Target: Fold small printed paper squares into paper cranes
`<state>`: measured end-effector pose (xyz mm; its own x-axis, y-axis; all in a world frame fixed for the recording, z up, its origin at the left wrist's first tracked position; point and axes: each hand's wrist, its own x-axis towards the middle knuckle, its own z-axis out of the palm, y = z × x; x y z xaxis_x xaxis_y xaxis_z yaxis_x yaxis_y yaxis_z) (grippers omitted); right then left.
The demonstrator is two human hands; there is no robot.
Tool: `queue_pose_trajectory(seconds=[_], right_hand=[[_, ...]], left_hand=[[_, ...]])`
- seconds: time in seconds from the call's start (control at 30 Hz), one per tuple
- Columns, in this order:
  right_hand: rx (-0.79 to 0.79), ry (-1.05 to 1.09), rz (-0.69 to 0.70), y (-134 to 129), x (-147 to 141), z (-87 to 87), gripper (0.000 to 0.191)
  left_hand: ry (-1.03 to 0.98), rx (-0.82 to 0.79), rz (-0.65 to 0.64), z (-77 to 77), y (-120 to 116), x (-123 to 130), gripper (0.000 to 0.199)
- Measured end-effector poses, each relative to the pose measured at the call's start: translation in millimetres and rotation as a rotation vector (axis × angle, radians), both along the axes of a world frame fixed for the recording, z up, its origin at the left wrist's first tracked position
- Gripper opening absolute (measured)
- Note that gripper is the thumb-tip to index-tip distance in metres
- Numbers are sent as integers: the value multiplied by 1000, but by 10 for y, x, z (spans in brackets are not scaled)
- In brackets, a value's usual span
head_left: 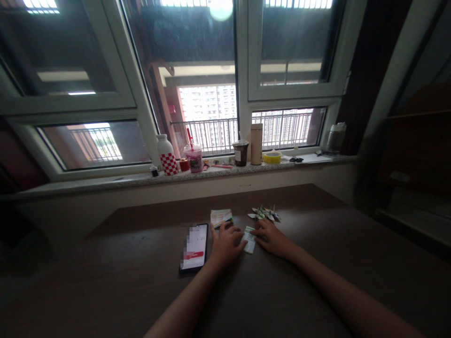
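A small pale paper strip with green print (pixel 249 241) lies on the dark table between my hands. My left hand (pixel 226 244) is at its left side, fingers apart and curved, thumb touching the paper's edge. From the right, my right hand (pixel 270 238) has its fingertips together on the paper's upper right edge. Beyond my left hand sits a stack of printed paper sheets (pixel 221 216). A small pile of folded paper pieces (pixel 264 212) lies just past my right hand. The lit phone (pixel 195 248) rests left of my left hand.
The brown table (pixel 141 234) reaches to a wall below the window. On the granite sill (pixel 141 180) stand a checkered bottle (pixel 167 157), a pink cup (pixel 194 158), a dark drink cup (pixel 240 154), a tan flask (pixel 256 144) and yellow tape (pixel 272 157).
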<state>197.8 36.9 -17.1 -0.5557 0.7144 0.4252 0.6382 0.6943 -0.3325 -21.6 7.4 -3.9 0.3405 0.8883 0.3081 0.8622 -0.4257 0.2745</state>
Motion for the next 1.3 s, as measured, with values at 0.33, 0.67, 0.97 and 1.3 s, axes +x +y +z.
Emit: queue_pose_trajectory(seconds=[0.33,0.67,0.97,1.3], right_hand=[[-62,54,104,16,43,26,23],[-25,-7,-24,0,6,-18,29],[-40,83,40,24,-8,-50,20],[86,-44,17,15,-41,-14,15]], left_hand=[[15,57,47,-40,11,6,31],[-52,51,27,-35,21,-18,25],[-125,-7,56,-26,54,-21,18],[-135,-13,52,-25,63,-15,18]])
